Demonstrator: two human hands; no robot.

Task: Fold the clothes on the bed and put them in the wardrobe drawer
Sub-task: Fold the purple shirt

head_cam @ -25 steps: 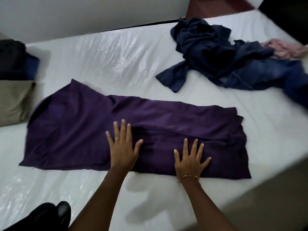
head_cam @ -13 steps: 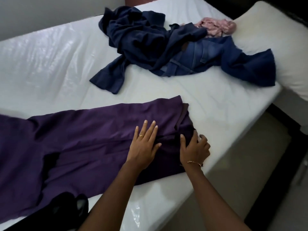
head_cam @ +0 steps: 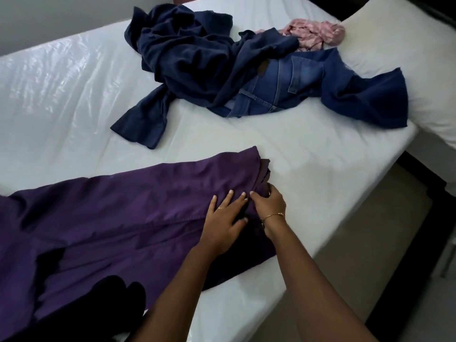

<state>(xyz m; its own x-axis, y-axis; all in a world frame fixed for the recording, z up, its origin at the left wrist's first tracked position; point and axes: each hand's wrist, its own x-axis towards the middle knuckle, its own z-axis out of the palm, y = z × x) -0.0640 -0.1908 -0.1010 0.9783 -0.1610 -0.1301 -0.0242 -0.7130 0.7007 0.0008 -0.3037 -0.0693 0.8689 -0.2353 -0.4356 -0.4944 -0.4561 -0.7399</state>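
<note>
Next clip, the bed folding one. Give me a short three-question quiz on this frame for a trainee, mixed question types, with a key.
1. True or false: the left hand lies flat on the purple garment.
2. The right hand has its grip on: A) the jeans, B) the purple garment's end, C) the pillow.
3. Fill in: the pink garment lies at the ___ side of the unfolded pile.

Key: 1 true; 2 B; 3 far.
</note>
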